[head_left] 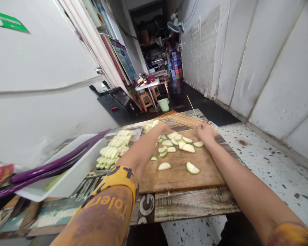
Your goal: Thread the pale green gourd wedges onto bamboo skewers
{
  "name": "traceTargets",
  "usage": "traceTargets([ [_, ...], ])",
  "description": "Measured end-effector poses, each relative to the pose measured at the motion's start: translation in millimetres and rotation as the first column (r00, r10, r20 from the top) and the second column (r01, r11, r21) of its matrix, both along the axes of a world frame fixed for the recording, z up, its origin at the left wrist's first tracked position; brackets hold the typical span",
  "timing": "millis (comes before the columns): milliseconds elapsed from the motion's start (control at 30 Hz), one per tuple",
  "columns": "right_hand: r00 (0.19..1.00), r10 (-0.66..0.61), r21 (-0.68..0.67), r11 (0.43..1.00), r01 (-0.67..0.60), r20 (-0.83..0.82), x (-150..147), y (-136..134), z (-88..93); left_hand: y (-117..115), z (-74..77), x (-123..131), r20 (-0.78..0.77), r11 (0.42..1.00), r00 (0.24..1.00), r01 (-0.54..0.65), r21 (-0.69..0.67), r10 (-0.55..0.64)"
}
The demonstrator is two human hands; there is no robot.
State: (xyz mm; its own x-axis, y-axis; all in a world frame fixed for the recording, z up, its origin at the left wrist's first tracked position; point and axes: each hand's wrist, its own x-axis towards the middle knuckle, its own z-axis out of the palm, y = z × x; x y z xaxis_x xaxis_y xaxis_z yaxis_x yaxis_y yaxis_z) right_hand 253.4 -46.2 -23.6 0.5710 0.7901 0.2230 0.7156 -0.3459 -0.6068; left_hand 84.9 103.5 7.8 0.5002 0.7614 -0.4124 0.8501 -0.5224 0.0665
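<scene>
Green-edged slices [188, 148] and thin sticks [182, 119], with two bare hands at a worktop [195, 205]

Right hand [205, 131]: at the far right of the cutting board [154, 179]; fingers closed on one thin stick [192, 106], which points up and away, tilted to the left.

Left hand [166, 128]: at the far edge of the board, near the slices; fingers mostly hidden, so whether it grasps anything cannot be told.

Slices: pale, mostly half-round; the greater number grouped on the far half of the board, some overlapping. Two lie apart on the nearer half.

Thin sticks: a loose spread, lying beyond the board, close to the right hand.

Cutting board: wooden, flat on the worktop, between the two forearms.

Metal tray [138, 132]: left of the board, bearing piled pale pieces [115, 148] in rows.

White bin [74, 181]: left of the tray; long purple eggplants [59, 167] lie across it and extend past its rim.

Sleeves: yellow-orange with dark marks, the left one [120, 177] the more visible.

Background: green bucket [163, 105], brown stool [145, 100], white table [146, 85], wall fan [174, 26].
</scene>
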Motion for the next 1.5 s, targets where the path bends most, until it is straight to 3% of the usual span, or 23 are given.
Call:
traceTargets([
  [133, 1.000, 0.000, -0.005, 1.000, 0.000, -0.005, 0, -1, 0.7, -2, 3.0, -3, 0.014, 0.997, 0.999, -0.040, 0.059, 0.039],
  [300, 1.000, 0.002, -0.007, 1.000, -0.002, -0.009, -1, -1, 0.8, -16, -2.6, -6, 0.188, 0.992, 0.980, -0.077, 0.104, 0.057],
  [533, 1.000, -0.001, -0.004, 1.000, 0.001, -0.009, 0, -1, -0.1, -23, -9.7, -21, 0.441, 0.991, 0.890, -0.133, 0.011, 0.114],
  [733, 1.000, 0.000, 0.008, 1.000, 0.000, -0.017, 0, -1, 0.1, -31, 2.6, -35, 0.566, 0.996, 0.820, -0.075, -0.041, 0.086],
  [867, 0.999, 0.007, 0.016, 1.000, -0.006, -0.031, 0, -1, 0.5, -48, 11.7, -49, 0.614, 0.991, 0.789, 0.087, -0.097, -0.009],
  [1100, 1.000, 0.012, 0.018, 1.000, -0.011, -0.015, 1, -1, -1.5, -93, 44.5, -80, 0.521, 0.976, 0.849, 0.179, -0.124, -0.089],
  [1167, 1.000, 0.015, 0.014, 1.000, -0.015, -0.004, 2, -1, -2.4, -113, 54.1, -83, 0.403, 0.986, 0.904, 0.167, -0.028, -0.141],
  [1200, 1.000, 0.018, 0.012, 1.000, -0.018, 0.002, 2, 0, -3.0, -125, 57.3, -82, 0.348, 0.992, 0.929, 0.106, 0.072, -0.125],
  [1267, 1.000, 0.023, 0.008, 1.000, -0.023, 0.010, 2, 0, -4.0, -148, 59.1, -74, 0.356, 0.968, 0.929, 0.012, 0.251, -0.104],
  [1300, 1.000, 0.025, 0.007, 1.000, -0.025, 0.014, 2, 0, -4.5, -160, 57.5, -69, 0.392, 0.966, 0.912, 0.015, 0.259, -0.119],
  [1367, 0.999, 0.026, 0.007, 1.000, -0.026, 0.018, 3, 1, -5.0, -182, 50.3, -55, 0.469, 0.964, 0.843, 0.214, 0.157, -0.264],
  [1433, 1.000, 0.024, 0.013, 1.000, -0.025, 0.020, 4, 1, -5.0, -201, 39.7, -42, 0.466, 0.902, 0.778, 0.413, 0.128, -0.422],
  [1500, 0.999, 0.025, 0.028, 0.999, -0.025, 0.021, 4, 1, -4.7, -214, 29.4, -33, 0.405, 0.872, 0.775, 0.460, 0.167, -0.486],
])
